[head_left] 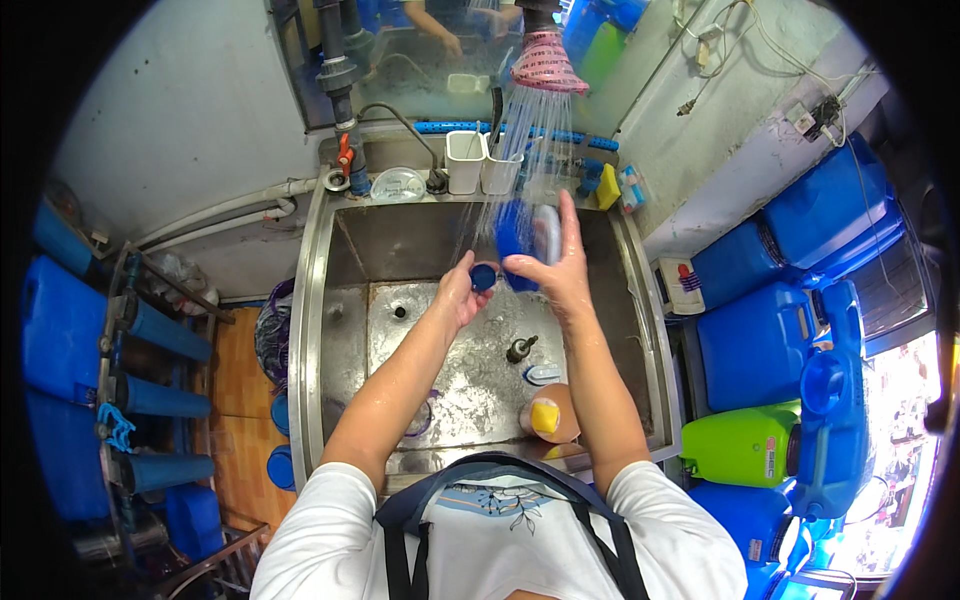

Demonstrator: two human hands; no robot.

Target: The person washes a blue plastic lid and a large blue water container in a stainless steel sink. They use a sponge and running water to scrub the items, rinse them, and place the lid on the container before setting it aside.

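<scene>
Sink, deep, rectangular, stainless steel, fills the middle of the view. Blue jerrycans are stacked along its right, with a lime-green jerrycan among them; at the far left, blue cylinders lie in a metal rack. Above the back of the basin, a shower head wrapped in pink printed material. Its water drops in many thin streams — these cross the larger held piece and partly veil it. Back ledge: white tubs near the middle, red valve handle to the left, yellow sponge to the right. In the near right of the basin, just beside the right forearm, a tan round container with something yellow on top. Between the forearms, on the basin floor: a dark bottle-shaped object and a small blue-and-white item.

Pose: both forearms reach forward from the lower edge and converge over the basin, hiding parts of its floor. Right hand raised, thumb crossing the near side of a larger blue piece, a finger pointing up and away; a whitish rounded piece sits between blue and palm. Its remaining fingers cannot be made out. Left hand slightly lower — thumb and curled fingers pinch a small dark blue cap, round face toward the camera. Cap and larger blue piece are close together, over the basin.
</scene>
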